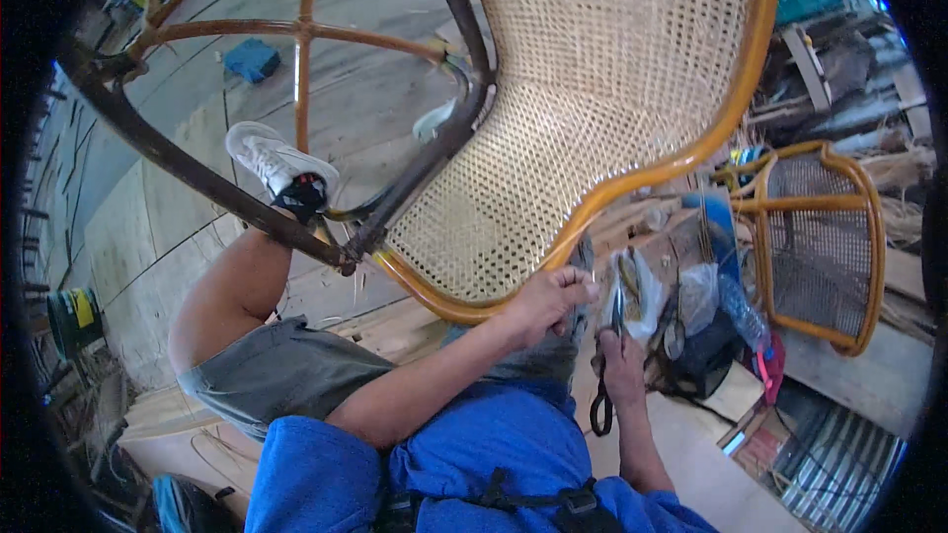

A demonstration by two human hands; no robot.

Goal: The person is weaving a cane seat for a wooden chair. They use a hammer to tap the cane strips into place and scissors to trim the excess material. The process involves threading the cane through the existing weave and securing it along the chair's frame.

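A rattan chair [494, 183] with a woven cane seat and back lies tilted in front of me, its glossy orange-brown rim curving toward my body. Right at the near edge of that rim is my left hand [549, 306], fingers curled together; whatever is between them, if anything, is too small to make out. Just to its right, my right hand [622, 365] grips a pair of scissors [618, 304] with a black loop handle hanging below the palm. The blades point away from me, close to the left hand's fingertips and apart from the rim.
Another rattan piece with a dark mesh panel [822, 237] stands at right. Near it lie plastic bags [699, 294] and a clear bottle [741, 308]. Dark chair legs [188, 168] rise over my bent left leg. A blue object [252, 59] lies on the board floor.
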